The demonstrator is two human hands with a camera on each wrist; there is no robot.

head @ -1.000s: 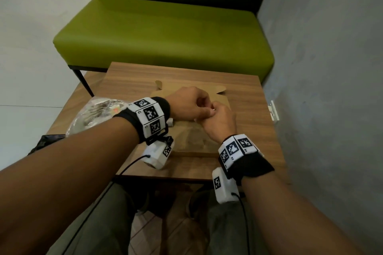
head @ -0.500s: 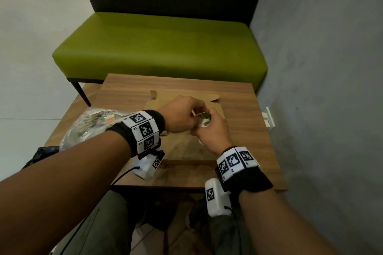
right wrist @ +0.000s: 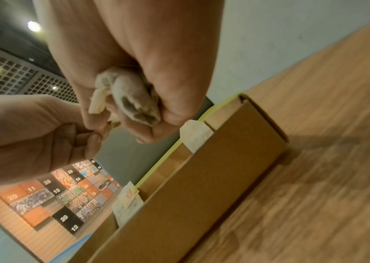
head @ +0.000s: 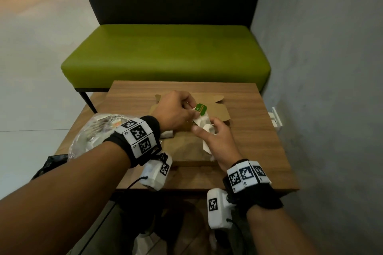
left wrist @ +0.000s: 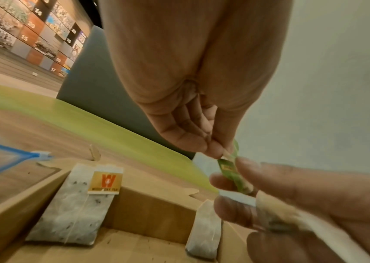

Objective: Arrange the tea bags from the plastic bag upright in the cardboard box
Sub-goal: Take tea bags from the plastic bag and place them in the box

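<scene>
Over the open cardboard box (head: pixel 220 111) my left hand (head: pixel 192 109) pinches the green tag (head: pixel 201 108) of a tea bag. My right hand (head: pixel 207 130) grips a crumpled bunch of white tea bags (head: pixel 204 123) just below that tag. In the left wrist view the green tag (left wrist: pixel 230 162) sits between my left fingertips and the right thumb. Inside the box a tea bag with an orange tag (left wrist: pixel 73 208) leans on the left wall, and another tea bag (left wrist: pixel 204 229) stands at the right. The clear plastic bag (head: pixel 93 132) lies to the left, under my left forearm.
The box stands on a small wooden table (head: pixel 255 130). A green bench (head: pixel 165 54) is just beyond it and a grey wall (head: pixel 331 89) runs close along the right. The plastic bag's blue zip edge (left wrist: pixel 4 147) lies beside the box's left wall.
Both hands were bunched together low over the box. They have since risen a little, and the left hand has drawn the green tag up out of the bunch in the right hand.
</scene>
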